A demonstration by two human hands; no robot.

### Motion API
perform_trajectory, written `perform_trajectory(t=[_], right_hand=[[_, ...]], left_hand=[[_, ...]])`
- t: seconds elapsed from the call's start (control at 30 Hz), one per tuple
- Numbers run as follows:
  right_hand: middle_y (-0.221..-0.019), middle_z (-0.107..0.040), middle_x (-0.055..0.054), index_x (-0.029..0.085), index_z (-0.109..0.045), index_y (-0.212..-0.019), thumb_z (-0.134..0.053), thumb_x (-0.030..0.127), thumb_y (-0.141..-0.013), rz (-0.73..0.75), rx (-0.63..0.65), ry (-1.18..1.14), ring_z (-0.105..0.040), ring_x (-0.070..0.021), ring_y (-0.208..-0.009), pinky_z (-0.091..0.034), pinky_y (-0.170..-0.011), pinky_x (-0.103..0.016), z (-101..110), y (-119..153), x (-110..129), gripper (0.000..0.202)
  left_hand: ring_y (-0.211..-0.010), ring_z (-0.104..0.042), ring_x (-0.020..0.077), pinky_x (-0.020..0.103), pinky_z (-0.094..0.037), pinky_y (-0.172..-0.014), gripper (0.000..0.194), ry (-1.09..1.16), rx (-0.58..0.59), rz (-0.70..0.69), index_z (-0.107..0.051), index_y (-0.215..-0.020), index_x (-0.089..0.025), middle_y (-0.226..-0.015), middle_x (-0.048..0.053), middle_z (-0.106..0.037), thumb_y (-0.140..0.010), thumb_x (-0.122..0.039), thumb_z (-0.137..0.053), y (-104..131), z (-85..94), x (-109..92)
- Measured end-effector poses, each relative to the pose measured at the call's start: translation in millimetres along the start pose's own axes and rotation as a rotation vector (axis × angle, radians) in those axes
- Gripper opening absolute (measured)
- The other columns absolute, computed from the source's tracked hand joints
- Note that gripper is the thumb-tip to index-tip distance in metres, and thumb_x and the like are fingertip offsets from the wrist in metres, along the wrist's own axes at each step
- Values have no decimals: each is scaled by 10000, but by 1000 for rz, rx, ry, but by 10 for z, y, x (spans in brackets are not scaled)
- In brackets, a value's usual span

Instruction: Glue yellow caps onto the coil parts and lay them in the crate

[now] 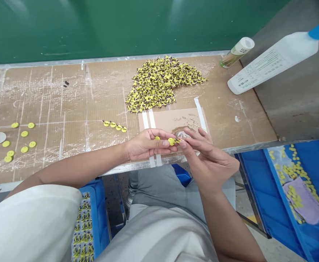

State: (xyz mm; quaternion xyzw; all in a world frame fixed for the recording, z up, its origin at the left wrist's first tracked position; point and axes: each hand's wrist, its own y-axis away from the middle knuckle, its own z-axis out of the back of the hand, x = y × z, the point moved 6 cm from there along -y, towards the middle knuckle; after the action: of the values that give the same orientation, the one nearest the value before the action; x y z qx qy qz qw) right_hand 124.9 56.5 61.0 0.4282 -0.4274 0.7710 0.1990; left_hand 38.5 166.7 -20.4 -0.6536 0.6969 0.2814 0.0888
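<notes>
At the table's front edge, my left hand [148, 145] pinches a small yellow disc [171, 141] between thumb and fingers. A second bit of yellow shows in that hand behind the thumb. My right hand [210, 156] closes thumb and finger on a tiny yellow-and-black figure [177, 141], which meets the disc's right edge; whether it is fixed there I cannot tell. Below both hands lies a taped cardboard sheet [163, 116] with a wet-looking glue patch. Left of it, several yellow discs with dark pieces [118, 127] form a row. Behind is a heap of small yellow-and-black figures [159, 87].
Loose yellow discs [24, 134] are scattered at the left. A white bottle with a blue cap [276, 60] and a toothpick jar [237, 52] stand at the back right. Blue bins [99, 211] hold finished-looking rows below left and yellow discs [292, 167] below right.
</notes>
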Motion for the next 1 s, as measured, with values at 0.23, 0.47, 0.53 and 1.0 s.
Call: perform_trajectory(t=[0.23,0.47,0.53,1.0], right_hand=[[-862,-747,18,262,-719,-886,-772,85,-696,61,35,54,-710,-247,-920,-471,-1025,-536,2,-3,29,265],[-873,-749,21,269,-706,-922,-779,63,-677,205,81,112,-709,-253,-923,-488,-1002,-527,1,-7,85,328],[-875,-749,23,269,-703,-921,-778,71,-682,224,88,127,-709,-252,-927,-487,-1002,-523,-2,-9,93,319],[-827,-736,20,270,-707,-830,-775,170,-702,67,105,118,-711,-224,-883,-471,-1018,-520,-16,-35,61,176]], left_hand=[[-880,-714,147,237,-556,-853,275,-11,-1,-26,-708,-984,-133,-984,88,-741,-717,-170,-764,-7,15,11],[-897,-712,147,242,-553,-879,232,2,4,-46,-714,-976,-142,-969,76,-742,-745,-135,-735,-11,26,21],[-897,-712,145,239,-552,-881,228,8,5,-47,-717,-969,-147,-973,74,-742,-742,-133,-738,-11,23,19],[-828,-721,149,268,-562,-859,246,-30,-36,-50,-736,-924,-145,-891,85,-753,-685,-165,-789,-17,56,34]])
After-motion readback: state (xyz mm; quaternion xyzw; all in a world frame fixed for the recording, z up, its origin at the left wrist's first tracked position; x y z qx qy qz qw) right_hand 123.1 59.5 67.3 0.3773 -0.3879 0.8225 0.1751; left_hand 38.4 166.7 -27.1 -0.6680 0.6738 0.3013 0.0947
